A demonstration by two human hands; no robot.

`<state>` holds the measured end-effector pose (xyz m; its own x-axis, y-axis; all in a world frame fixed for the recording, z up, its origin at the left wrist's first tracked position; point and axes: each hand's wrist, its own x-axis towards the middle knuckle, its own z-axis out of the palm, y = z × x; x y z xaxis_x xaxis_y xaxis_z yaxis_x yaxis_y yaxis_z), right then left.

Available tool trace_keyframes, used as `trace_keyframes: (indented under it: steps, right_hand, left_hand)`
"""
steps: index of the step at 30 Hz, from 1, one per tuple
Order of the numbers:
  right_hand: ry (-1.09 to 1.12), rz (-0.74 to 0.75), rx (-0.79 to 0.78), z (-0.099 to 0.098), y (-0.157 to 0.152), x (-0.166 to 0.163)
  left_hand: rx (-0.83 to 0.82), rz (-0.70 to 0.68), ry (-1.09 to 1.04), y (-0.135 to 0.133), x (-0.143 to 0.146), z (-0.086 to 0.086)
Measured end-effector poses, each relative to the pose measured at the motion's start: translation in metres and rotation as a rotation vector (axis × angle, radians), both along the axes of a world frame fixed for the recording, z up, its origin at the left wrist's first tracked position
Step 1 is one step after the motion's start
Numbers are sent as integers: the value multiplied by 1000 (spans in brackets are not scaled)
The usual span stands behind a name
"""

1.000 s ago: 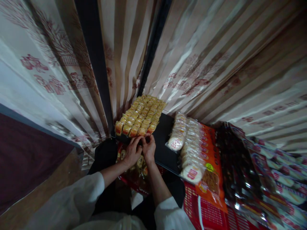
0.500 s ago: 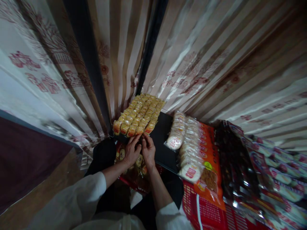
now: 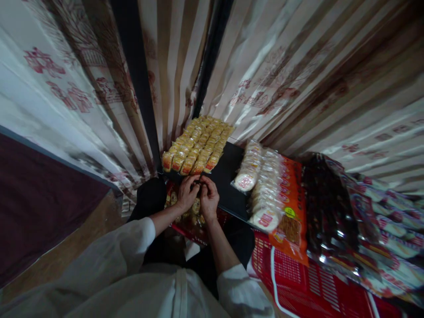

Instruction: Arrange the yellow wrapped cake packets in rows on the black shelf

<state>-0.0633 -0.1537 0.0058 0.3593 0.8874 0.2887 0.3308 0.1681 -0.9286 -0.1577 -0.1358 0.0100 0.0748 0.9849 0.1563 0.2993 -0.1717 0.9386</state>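
Curtains (image 3: 291, 75) hang behind yellow snack packs (image 3: 198, 145), white cakes (image 3: 261, 185) just beside.

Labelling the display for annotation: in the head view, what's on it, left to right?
Yellow snack packs → black tray → white round cakes → orange packet → dark glossy packets → red-and-white wrapped packs.

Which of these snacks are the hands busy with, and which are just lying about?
In hand: left hand, right hand, rows of yellow snacks, black tray, snack bag beneath the hands.
Lying about: white round cakes, orange packet, dark packets, red basket, curtain.
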Motion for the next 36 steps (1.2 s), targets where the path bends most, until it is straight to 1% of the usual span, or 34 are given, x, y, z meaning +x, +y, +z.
trace_keyframes:
  steps: [4, 6, 8, 10, 12, 13, 14, 15, 17, 20, 23, 25, 28, 31, 33, 36]
  right_hand:
    - [-39, 1, -18, 2, -31, -1]
    - [-52, 8, -37, -5, -47, 1]
    - [-53, 6, -113, -19, -59, 3]
    - [-49, -20, -267, -38, -68, 7]
    - [-77, -48, -476, -57, -72, 11]
    - [-90, -65, -575, -66, -72, 13]
    - [-96, -74, -660, -74, -72, 15]
    - [-93, -79, -727, -81, -71, 17]
    - [-66, -75, -803, -92, -68, 20]
    - [-27, -61, -842, -105, -62, 23]
    - [7, -48, -855, -114, -57, 25]
    - [44, -44, -828, -120, -55, 25]
    - [115, -47, -731, -125, -53, 26]
    - [178, -40, -673, -128, -51, 28]
    - [206, -38, -681, -126, -49, 28]
    - [227, -63, -714, -117, -50, 25]
  left_hand:
    - [50, -35, 40, -16, -5, 3]
    - [61, -42, 84, -28, -7, 2]
    - [37, -67, 134, -40, -8, -4]
    - [-75, -144, 184, -51, -8, -15]
    - [-315, -223, 247, -58, -8, -31]
    - [-450, -234, 281, -59, -7, -40]
    - [-529, -238, 299, -59, -6, -48]
    - [-590, -238, 308, -59, -4, -56]
    - [-635, -235, 290, -55, 1, -67]
    - [-649, -222, 211, -47, 10, -76]
    - [-628, -191, 110, -43, 19, -79]
    - [-612, -170, 45, -42, 23, -80]
    - [-606, -138, -19, -40, 27, -85]
    - [-632, -105, -27, -38, 30, -95]
    - [-665, -97, -9, -36, 30, -102]
    - [-720, -104, 30, -36, 24, -109]
